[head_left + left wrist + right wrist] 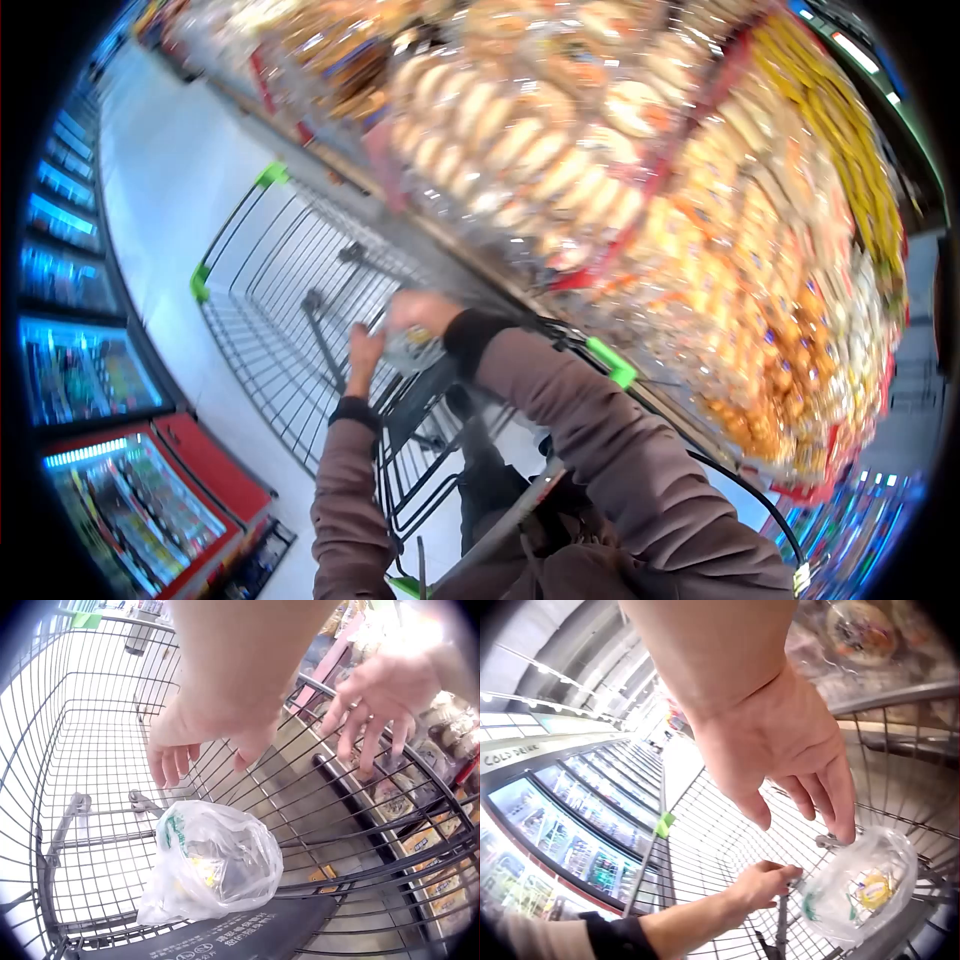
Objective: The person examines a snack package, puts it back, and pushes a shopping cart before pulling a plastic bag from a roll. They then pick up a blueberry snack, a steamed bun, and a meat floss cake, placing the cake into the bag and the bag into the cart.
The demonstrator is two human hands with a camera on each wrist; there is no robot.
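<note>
A white translucent plastic bag (251, 889) with green print sits in the wire shopping cart (402, 425), beside the dark printed flap (259, 937). Something with a yellow label (875, 892) shows inside the bag. My left hand (214, 724) hovers close over the bag, fingers relaxed and bent downward, holding nothing. To its right, above the cart's side, is my right hand (390, 694), its fingers spread loosely. In the right wrist view the right hand (780, 746) has its fingertips near the bag's rim, and the left hand (761, 889) is to the bag's left.
A long display of bagged bread and buns (520, 130) runs along the cart's right side. Lit drink coolers (85, 370) line the left, one with a red frame (200, 460). Pale floor (165, 170) stretches ahead between them.
</note>
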